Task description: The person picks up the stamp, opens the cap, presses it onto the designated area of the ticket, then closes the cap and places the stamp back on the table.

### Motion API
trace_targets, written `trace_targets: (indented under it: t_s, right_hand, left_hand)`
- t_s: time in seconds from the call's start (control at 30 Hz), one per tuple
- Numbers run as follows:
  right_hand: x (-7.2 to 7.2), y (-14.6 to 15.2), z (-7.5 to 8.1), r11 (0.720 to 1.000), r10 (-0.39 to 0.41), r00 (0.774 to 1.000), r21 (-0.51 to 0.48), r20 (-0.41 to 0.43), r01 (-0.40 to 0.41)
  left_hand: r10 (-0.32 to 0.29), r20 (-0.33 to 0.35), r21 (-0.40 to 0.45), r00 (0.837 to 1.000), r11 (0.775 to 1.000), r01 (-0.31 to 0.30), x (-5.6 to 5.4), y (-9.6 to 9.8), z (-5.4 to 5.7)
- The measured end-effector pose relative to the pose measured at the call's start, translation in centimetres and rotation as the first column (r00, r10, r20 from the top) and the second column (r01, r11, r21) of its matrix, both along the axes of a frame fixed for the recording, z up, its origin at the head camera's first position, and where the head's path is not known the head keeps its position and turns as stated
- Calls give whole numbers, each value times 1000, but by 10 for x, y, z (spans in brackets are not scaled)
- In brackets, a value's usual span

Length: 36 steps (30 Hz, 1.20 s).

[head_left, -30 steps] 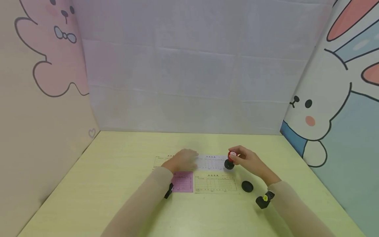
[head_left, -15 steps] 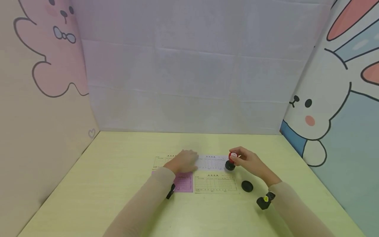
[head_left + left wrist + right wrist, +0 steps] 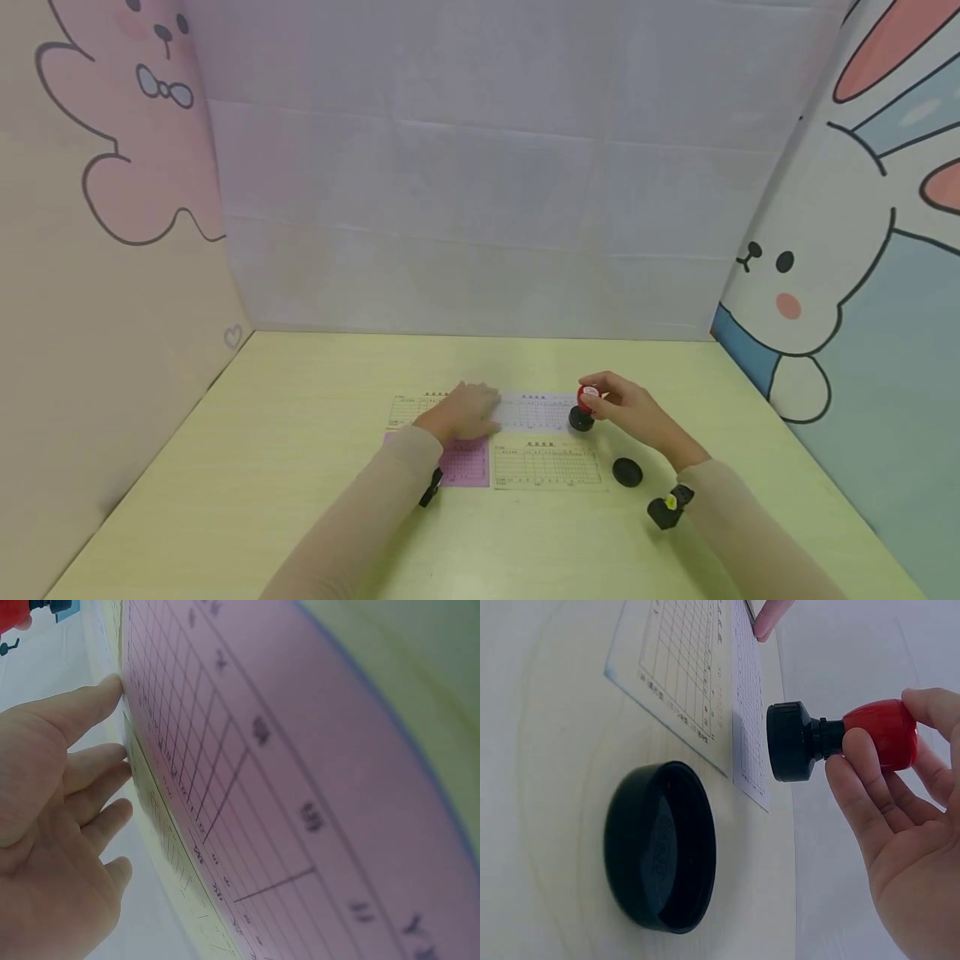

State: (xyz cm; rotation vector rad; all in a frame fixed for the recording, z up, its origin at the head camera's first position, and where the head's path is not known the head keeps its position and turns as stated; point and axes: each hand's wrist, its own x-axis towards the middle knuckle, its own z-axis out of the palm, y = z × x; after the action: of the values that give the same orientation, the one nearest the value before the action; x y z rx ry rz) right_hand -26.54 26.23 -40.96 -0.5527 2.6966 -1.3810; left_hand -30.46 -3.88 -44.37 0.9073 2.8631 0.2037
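My right hand (image 3: 628,408) grips the red knob of a stamp (image 3: 881,735) between thumb and fingers. The stamp's black base points down over the right end of a whitish printed slip (image 3: 534,412). In the right wrist view a gap shows between that base and the paper. My left hand (image 3: 461,412) lies across the inner ends of the back slips, its fingers extended and fingertips at the paper. Beneath the left wrist is a pink printed slip (image 3: 467,463), partly hidden. A round black cap (image 3: 660,847) sits hollow side up near my right wrist.
A pale yellow form (image 3: 547,468) lies in front of the whitish slip, and another yellow form (image 3: 405,408) lies at the back left. The pale wooden table (image 3: 225,483) meets a white-covered wall (image 3: 480,208) behind and cartoon-printed panels at both sides.
The stamp has shifted very slightly in my right hand's grip over the whitish slip. My left hand has settled a touch nearer to me; the slips and cap stay put.
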Motion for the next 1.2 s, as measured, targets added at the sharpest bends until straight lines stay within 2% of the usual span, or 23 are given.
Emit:
trace_targets:
  t_s: [0.4, 0.7, 1.03, 1.2]
  right_hand:
    - [-9, -7, -5, 999, 26, 999, -43, -23, -27]
    - [-14, -12, -10, 999, 16, 999, -36, -39, -17]
    - [-8, -22, -3, 998, 25, 1000, -62, -10, -26]
    - [-11, -22, -7, 999, 17, 1000, -49, -23, -18]
  left_hand:
    - [7, 45, 58, 999, 998, -9, 5, -2, 2]
    - [3, 42, 53, 999, 999, -5, 4, -2, 1]
    - [6, 44, 38, 999, 999, -7, 3, -2, -4]
    - [16, 49, 33, 999, 999, -18, 4, -2, -2]
